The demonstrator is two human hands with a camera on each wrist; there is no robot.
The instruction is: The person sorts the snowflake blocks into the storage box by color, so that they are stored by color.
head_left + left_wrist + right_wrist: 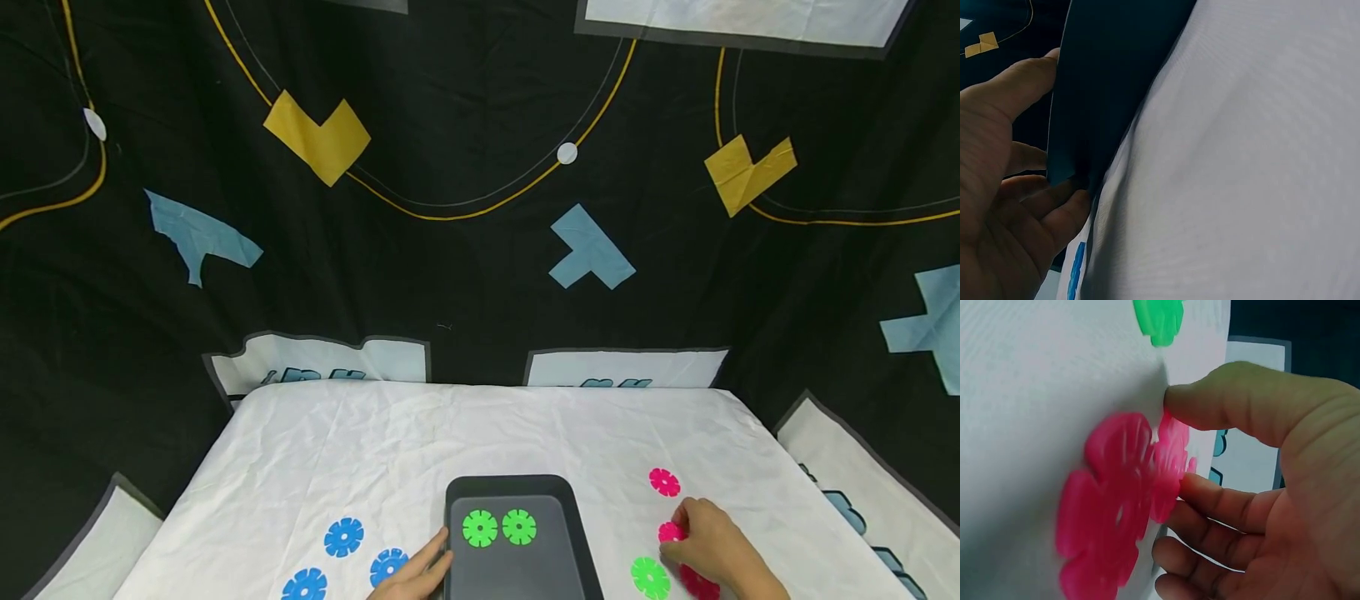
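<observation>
A dark grey tray (510,563) lies at the front middle of the white-covered table, with two green notched discs (480,528) side by side in it. My left hand (417,577) grips the tray's left edge; the left wrist view has the thumb on one side of the tray wall (1116,81) and fingertips at its lower edge. To the right of the tray, my right hand (712,542) pinches a pink notched disc (1171,462) between thumb and index finger, at the table surface. Another pink disc (1110,506) lies nearer the wrist, partly under the hand in the head view.
Several blue discs (343,537) lie left of the tray. One green disc (650,577) lies between tray and right hand, and a pink disc (664,482) lies farther back. A black patterned curtain (480,292) hangs behind the table (465,425).
</observation>
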